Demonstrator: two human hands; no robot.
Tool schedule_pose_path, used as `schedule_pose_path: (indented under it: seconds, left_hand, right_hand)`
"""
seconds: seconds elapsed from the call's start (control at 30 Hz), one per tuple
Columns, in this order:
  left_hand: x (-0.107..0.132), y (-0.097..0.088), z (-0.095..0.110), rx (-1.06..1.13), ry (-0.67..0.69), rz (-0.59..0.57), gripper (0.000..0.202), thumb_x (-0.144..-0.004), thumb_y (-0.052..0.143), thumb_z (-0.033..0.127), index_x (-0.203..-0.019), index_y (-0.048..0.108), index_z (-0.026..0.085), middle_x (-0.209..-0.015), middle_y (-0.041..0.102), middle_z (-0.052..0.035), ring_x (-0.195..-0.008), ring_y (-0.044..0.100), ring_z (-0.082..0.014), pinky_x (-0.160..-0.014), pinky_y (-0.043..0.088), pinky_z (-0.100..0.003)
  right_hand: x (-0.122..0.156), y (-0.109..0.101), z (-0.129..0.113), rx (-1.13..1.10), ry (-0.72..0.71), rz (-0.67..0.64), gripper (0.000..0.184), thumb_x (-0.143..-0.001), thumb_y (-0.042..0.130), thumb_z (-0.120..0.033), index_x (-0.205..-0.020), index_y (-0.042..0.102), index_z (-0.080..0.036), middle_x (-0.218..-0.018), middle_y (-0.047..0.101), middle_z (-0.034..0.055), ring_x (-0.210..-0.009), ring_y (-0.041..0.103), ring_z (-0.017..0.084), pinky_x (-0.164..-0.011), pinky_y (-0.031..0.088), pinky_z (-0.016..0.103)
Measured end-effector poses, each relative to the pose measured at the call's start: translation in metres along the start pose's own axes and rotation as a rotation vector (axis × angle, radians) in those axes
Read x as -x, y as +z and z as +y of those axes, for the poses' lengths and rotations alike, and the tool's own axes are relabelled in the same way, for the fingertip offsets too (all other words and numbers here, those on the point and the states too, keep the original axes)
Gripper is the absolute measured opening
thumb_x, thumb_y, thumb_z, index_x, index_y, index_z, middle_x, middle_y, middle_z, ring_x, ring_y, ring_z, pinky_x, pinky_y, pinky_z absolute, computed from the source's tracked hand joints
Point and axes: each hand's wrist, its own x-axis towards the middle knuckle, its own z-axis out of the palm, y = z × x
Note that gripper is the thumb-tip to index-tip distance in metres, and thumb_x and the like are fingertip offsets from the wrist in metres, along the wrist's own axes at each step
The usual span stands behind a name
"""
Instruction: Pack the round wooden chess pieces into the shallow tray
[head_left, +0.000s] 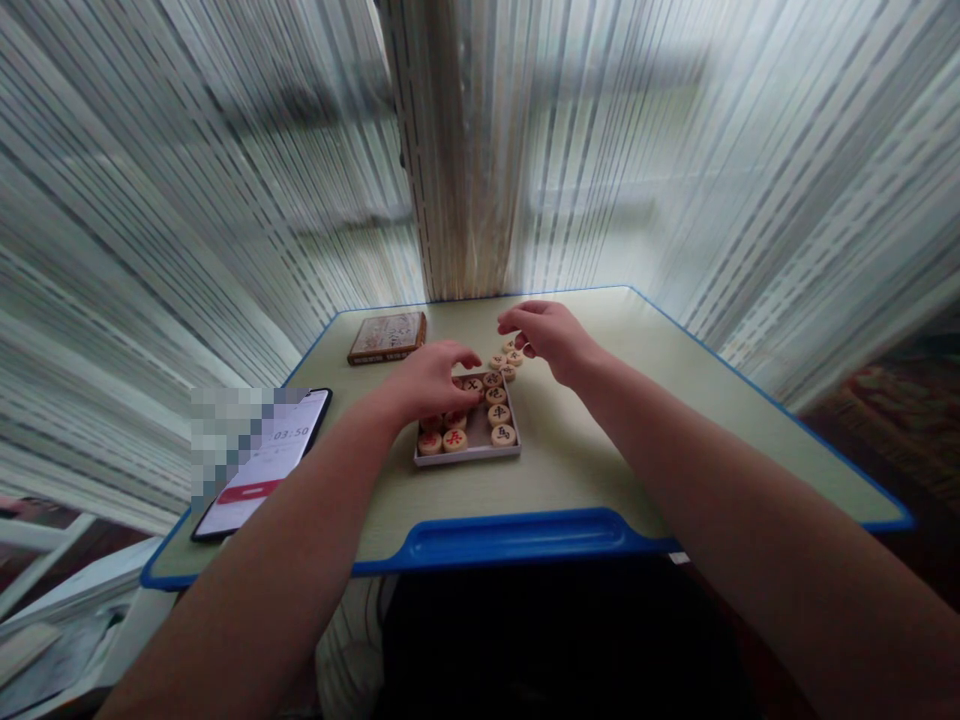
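Note:
An open shallow box [467, 455] holds round xiangqi pieces with red and black characters, set along its sides. Among them are a red-marked piece [454, 440] at the lower left and a black-marked piece [502, 435] at the lower right. My left hand [431, 380] hangs over the box's left half, thumb and forefinger apart around the area of its upper pieces; whether it touches one, I cannot tell. Just beyond the box lie several loose xiangqi pieces [498, 361]. My right hand [553, 335] hovers beside them, fingers bent and apart, with no piece visible in it.
A brown patterned box lid [388, 336] lies at the back left. On the left edge rests a phone [262, 470] showing a timer. The pale table [600, 450] has a blue rim and a blue front tray [517, 537]. Striped curtains [472, 150] hang behind it.

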Motion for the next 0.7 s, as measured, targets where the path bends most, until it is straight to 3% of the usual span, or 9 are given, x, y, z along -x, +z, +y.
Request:
schedule_pose_path:
  seconds: [0.37,0.7]
  left_hand:
    - [-0.0024,0.0034,-0.0033,-0.033,0.051,-0.011,0.032,-0.065,0.065,0.028,-0.094,0.069,0.017,-0.093,0.065,-0.0066,-0.086,0.059,-0.0216,-0.078,0.047,-0.033]
    - [-0.0016,0.0035,-0.0012,0.048,-0.038,-0.004,0.031,-0.065,0.066,0.031,-0.092,0.069,0.017,-0.089,0.064,-0.0044,-0.079,0.059,-0.0185,-0.075,0.046,-0.030]
  right_hand:
    - [0.0023,0.0011,-0.0032,-0.022,0.001,0.009,0.008,-0.070,0.058,-0.017,-0.063,0.058,-0.014,-0.068,0.060,0.0046,-0.049,0.043,0.008,-0.044,0.028,0.023]
    - [0.0026,0.0036,-0.0029,-0.012,0.000,-0.008,0.007,-0.071,0.059,-0.015,-0.064,0.060,-0.013,-0.068,0.061,0.0050,-0.050,0.045,0.008,-0.044,0.030,0.023]
